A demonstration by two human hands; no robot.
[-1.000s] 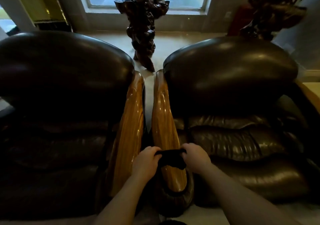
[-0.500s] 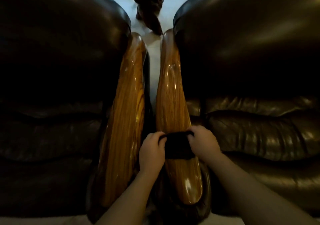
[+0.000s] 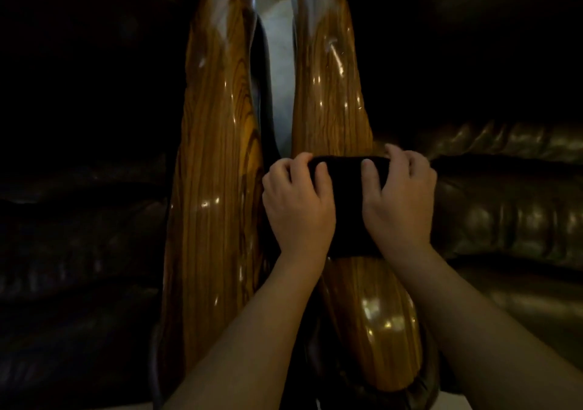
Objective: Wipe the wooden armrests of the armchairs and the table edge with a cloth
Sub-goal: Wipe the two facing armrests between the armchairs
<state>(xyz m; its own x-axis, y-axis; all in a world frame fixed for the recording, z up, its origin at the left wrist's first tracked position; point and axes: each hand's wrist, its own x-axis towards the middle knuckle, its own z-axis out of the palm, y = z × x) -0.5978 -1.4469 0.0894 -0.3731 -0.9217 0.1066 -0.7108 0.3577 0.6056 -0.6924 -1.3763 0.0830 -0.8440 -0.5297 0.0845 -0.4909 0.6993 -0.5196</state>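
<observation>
Two glossy wooden armrests run side by side up the middle of the head view. A black cloth (image 3: pixel 347 201) is draped across the right armrest (image 3: pixel 331 100) about halfway along its length. My left hand (image 3: pixel 298 204) grips the cloth's left end, and my right hand (image 3: pixel 399 201) grips its right end, both pressing it onto the wood. The left armrest (image 3: pixel 214 189) lies bare beside my left hand. The right armrest's rounded front end (image 3: pixel 385 330) shows below the cloth.
Dark leather seat cushions flank the armrests, the left armchair (image 3: pixel 79 236) very dim and the right armchair (image 3: pixel 504 214) faintly lit. A narrow strip of pale floor (image 3: pixel 280 62) shows in the gap between the armrests.
The view has dropped and closed in on the armrests. Both hands have slid the cloth farther up the right armrest, away from its front end.
</observation>
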